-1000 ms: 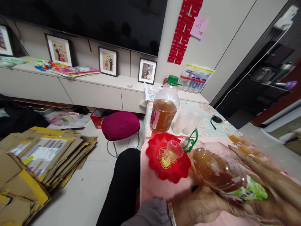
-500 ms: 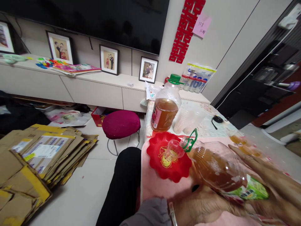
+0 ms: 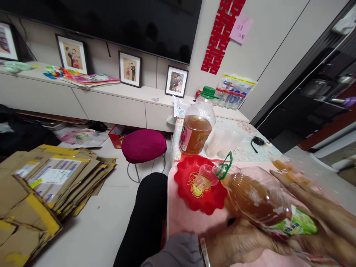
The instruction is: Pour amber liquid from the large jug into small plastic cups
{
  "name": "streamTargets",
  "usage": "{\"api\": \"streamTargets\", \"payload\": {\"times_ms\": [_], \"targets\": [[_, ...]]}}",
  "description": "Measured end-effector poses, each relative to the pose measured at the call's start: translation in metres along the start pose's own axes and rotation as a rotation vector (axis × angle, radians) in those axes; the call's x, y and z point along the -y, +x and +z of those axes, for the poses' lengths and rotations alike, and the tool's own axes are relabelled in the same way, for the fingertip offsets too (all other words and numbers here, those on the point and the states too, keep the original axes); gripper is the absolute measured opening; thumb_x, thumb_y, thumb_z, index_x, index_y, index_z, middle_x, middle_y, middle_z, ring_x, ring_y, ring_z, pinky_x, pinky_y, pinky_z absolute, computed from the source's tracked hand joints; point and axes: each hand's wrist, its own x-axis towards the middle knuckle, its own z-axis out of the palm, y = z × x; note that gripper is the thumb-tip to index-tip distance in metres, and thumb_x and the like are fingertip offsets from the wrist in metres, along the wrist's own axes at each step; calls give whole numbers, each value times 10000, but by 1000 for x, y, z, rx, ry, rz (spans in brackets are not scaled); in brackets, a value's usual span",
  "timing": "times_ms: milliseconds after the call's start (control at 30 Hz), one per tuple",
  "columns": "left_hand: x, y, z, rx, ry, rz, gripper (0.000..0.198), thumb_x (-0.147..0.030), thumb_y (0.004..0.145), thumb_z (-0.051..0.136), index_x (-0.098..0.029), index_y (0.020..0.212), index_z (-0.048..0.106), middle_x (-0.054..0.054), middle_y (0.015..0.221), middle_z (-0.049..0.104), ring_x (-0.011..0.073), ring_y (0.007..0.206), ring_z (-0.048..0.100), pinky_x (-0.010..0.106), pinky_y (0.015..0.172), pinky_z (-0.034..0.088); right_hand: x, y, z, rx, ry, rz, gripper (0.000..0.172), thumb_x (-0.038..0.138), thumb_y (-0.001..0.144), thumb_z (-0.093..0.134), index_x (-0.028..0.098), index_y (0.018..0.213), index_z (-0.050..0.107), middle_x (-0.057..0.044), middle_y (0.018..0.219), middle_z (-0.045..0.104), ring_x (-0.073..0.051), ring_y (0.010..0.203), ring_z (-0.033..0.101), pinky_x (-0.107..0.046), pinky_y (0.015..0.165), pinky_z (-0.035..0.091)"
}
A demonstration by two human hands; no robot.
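A big clear bottle of amber liquid with a green and white label is tipped nearly flat, its mouth towards the left. My left hand, with a bracelet at the wrist, grips it from the near side and below. Along its far side lies my right hand, fingers pressed to the plastic. A green ring handle stands at the bottle's neck. The mouth meets a small clear cup over a red scalloped plate. Whether liquid is flowing, I cannot tell.
Behind the plate stands a second bottle with a green cap, beside clear plastic cups. Filled cups sit at the right on the pink mat. A purple stool and flattened cardboard are to the left.
The view has shifted very slightly. Both hands and the tilted bottle keep nearly the same position.
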Motion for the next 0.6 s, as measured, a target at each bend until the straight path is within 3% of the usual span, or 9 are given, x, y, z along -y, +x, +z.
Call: {"api": "streamTargets", "payload": {"times_ms": [133, 200, 367, 600], "targets": [[0, 0, 0, 8, -9, 3, 927, -120, 164, 1032, -204, 1066, 831, 141, 1344, 797, 470, 1447, 623, 711, 1331, 313, -3, 1, 0, 41, -6, -38, 1101, 565, 770, 726, 415, 1750, 249, -90, 1704, 536, -425, 1540, 514, -572, 1115, 599], [-2, -1, 1, 23, 10, 0, 904, -157, 192, 1046, -191, 1070, 832, 148, 1320, 803, 467, 1438, 630, 714, 1339, 298, -7, 0, 0, 89, 4, -14, 1139, 622, 753, 773, 401, 1749, 267, -113, 1685, 557, -444, 1531, 522, -590, 1151, 569], [-4, -2, 2, 18, 40, -6, 909, -202, 179, 1056, -156, 1061, 840, 177, 1312, 804, 499, 1446, 611, 738, 1345, 264, -23, -6, 0, 112, -7, 10, 1140, 755, 757, 764, 313, 1729, 364, -181, 1694, 532, -507, 1542, 486, -677, 1296, 352], [-4, -3, 3, 73, 31, 25, 879, -173, 284, 1057, -170, 1136, 838, 161, 1425, 764, 434, 1485, 605, 633, 1357, 325, -25, -5, 0, 134, -35, 9, 1176, 768, 745, 774, 358, 1745, 308, -163, 1684, 549, -508, 1493, 546, -690, 1251, 421]]}}
